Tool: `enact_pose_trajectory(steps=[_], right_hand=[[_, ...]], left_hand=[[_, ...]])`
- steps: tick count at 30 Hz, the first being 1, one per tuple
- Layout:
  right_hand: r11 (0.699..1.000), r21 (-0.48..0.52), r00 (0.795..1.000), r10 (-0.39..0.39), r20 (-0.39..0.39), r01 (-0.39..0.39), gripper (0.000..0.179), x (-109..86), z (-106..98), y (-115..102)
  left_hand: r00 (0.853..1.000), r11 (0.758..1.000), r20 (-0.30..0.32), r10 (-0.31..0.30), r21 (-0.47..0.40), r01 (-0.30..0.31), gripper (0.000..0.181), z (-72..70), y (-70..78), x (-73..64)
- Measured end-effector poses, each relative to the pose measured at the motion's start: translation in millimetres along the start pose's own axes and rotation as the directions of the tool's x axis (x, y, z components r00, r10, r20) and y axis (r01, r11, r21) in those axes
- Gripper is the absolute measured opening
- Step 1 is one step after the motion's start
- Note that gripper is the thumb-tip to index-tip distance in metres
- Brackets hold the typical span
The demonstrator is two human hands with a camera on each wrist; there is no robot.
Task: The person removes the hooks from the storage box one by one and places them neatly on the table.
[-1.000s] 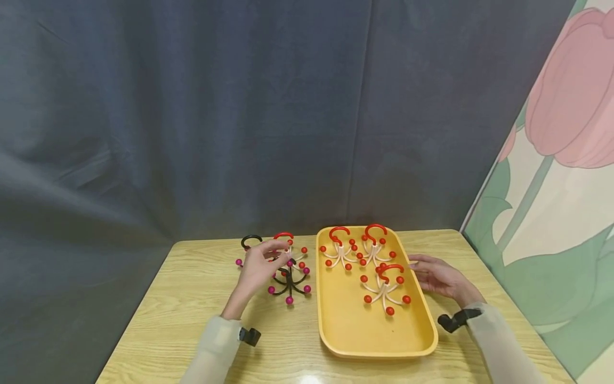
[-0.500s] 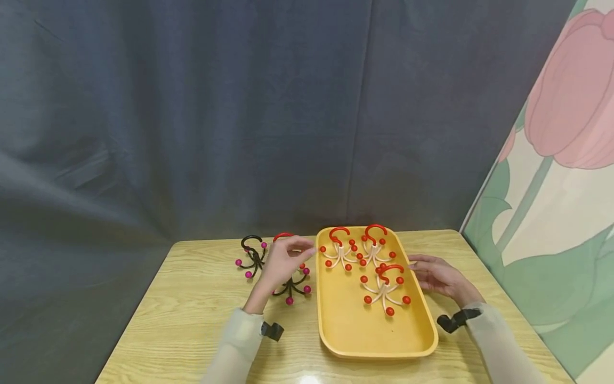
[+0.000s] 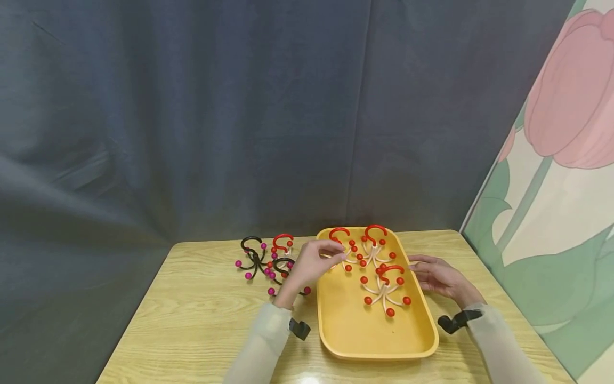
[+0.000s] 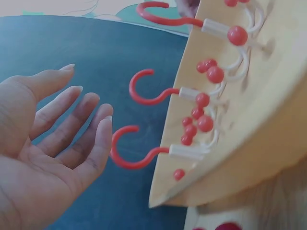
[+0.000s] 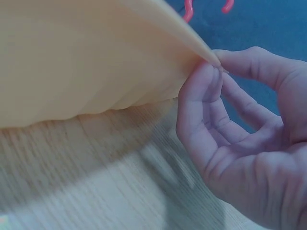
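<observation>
My left hand (image 3: pixel 314 261) is over the left rim of the yellow tray (image 3: pixel 355 341), its fingers loosely bent with nothing between them. In the left wrist view its fingertips are close to the red hook of a white multi-arm hanger (image 4: pixel 184 151) with red ball tips. Three such hangers stand in the tray, including one at the back (image 3: pixel 374 250) and one nearer the front (image 3: pixel 385 290). On the other side, my right hand (image 3: pixel 438 276) pinches the tray's right rim between thumb and forefinger, plain in the right wrist view (image 5: pixel 259 115).
Left of the tray, two black hangers with magenta balls stand on the wooden table (image 3: pixel 192 314): one farther left (image 3: pixel 256 258), another (image 3: pixel 284 262) partly behind my left hand. A red-and-white hanger (image 3: pixel 283 242) is behind them. A dark curtain (image 3: pixel 268 117) hangs at the back.
My left hand has moved right, from above the hangers on the table to over the tray's left side. The right hand keeps its hold on the rim, and the tray stays put.
</observation>
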State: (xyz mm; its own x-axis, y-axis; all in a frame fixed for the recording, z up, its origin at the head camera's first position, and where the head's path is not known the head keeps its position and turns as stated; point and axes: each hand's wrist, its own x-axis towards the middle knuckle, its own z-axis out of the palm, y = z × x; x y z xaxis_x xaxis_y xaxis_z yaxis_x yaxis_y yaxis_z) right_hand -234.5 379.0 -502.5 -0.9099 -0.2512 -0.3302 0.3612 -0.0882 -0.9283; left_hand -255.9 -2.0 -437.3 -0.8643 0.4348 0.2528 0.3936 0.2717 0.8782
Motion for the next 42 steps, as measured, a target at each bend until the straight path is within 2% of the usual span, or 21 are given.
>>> enact_pose_trajectory(steps=[6, 11, 15, 21, 27, 33, 42], right_hand=[[1.0, 0.015, 1.0, -0.007, 0.012, 0.007, 0.026, 0.8, -2, 0], [1.0, 0.024, 0.999, 0.004, 0.033, -0.005, 0.029, 1.3, -4, 2], [1.0, 0.028, 0.999, -0.003, 0.036, 0.002, 0.029, 1.9, -4, 3], [1.0, 0.028, 1.0, 0.0, 0.027, -0.001, 0.03, 3.0, -3, 2], [0.999, 0.031, 1.0, 0.007, 0.03, -0.008, 0.024, 1.5, -3, 3], [1.0, 0.029, 1.0, 0.008, 0.029, -0.008, 0.025, 2.6, -4, 2], [1.0, 0.03, 0.999, 0.003, 0.051, -0.004, 0.027, 3.5, -6, 4]], left_hand=[[0.998, 0.999, 0.062, -0.008, -0.033, 0.01, 0.025, 25.4, -0.9, 9.9], [0.991, 1.0, 0.135, -0.011, -0.017, 0.014, 0.031, 45.7, -0.9, 15.3], [0.988, 0.999, 0.155, -0.013, -0.035, 0.018, 0.037, 56.2, 2.2, 18.4], [0.985, 0.997, 0.171, -0.016, -0.075, 0.029, 0.037, 71.1, 2.5, 23.3], [0.986, 0.987, 0.162, -0.047, -0.142, 0.071, 0.032, 85.0, -0.4, 24.0], [0.989, 0.978, 0.137, -0.047, -0.197, 0.073, 0.029, 94.5, 0.2, 24.2], [0.991, 0.984, 0.105, -0.086, -0.146, 0.101, 0.02, 100.3, 1.9, 22.6]])
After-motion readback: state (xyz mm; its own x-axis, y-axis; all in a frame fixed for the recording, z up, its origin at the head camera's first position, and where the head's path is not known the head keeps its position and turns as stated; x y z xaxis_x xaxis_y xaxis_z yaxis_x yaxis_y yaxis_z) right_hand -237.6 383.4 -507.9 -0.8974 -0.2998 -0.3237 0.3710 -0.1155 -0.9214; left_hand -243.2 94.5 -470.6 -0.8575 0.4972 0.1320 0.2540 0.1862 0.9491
